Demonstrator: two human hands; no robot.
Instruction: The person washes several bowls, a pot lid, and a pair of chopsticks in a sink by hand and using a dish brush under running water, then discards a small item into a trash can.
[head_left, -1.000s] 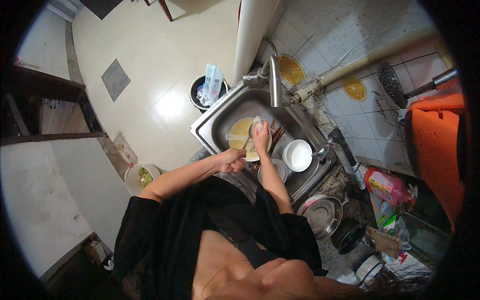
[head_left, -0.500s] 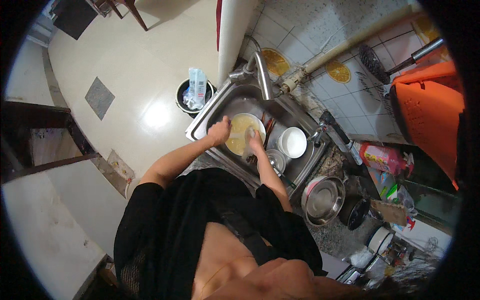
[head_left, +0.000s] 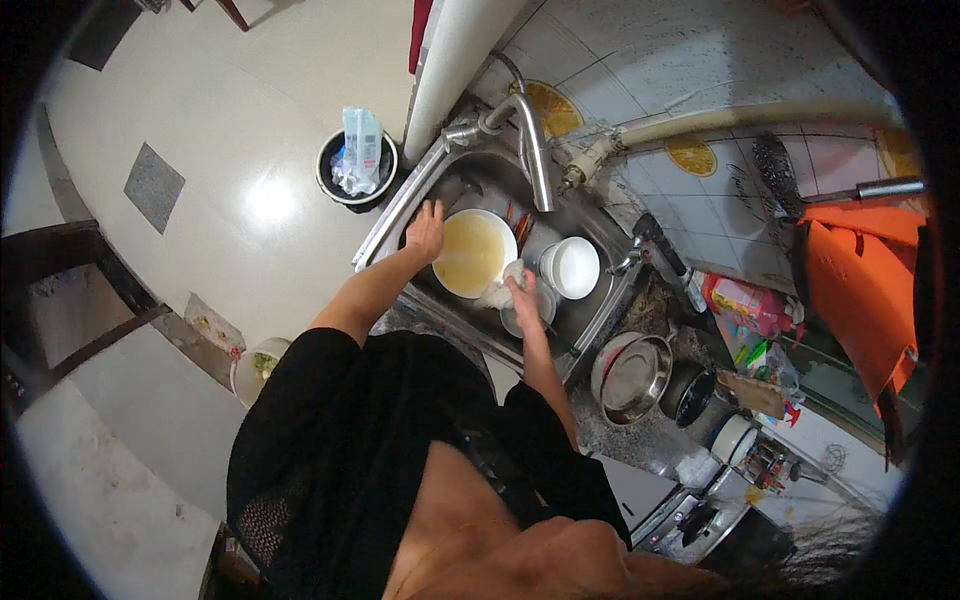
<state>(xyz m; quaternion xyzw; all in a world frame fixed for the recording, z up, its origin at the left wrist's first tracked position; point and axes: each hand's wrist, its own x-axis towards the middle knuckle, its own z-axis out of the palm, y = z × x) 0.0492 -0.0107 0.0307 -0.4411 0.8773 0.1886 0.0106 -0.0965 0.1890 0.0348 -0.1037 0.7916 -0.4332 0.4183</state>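
A large white bowl (head_left: 473, 253) with yellowish liquid sits in the steel sink (head_left: 400, 215) under the tap (head_left: 528, 140). My left hand (head_left: 426, 230) grips the bowl's left rim. At the bowl's right edge, my right hand (head_left: 519, 292) is closed on a pale sponge or cloth (head_left: 495, 294). Right beside that hand lies a small glass bowl (head_left: 530, 310). A white bowl (head_left: 572, 267) stands in the sink's right part, and chopsticks (head_left: 516, 222) lie behind the large bowl.
A steel pot (head_left: 633, 378) and a dark pot (head_left: 690, 392) stand on the counter to the right. A black bin (head_left: 355, 170) with rubbish is on the floor left of the sink. An orange board (head_left: 850, 290) and a skimmer (head_left: 775, 170) hang on the tiled wall.
My head has shifted, so the sink sits more central and closer. My left hand moved from the bowl's near side to its left rim. My right hand stays at the bowl's right edge.
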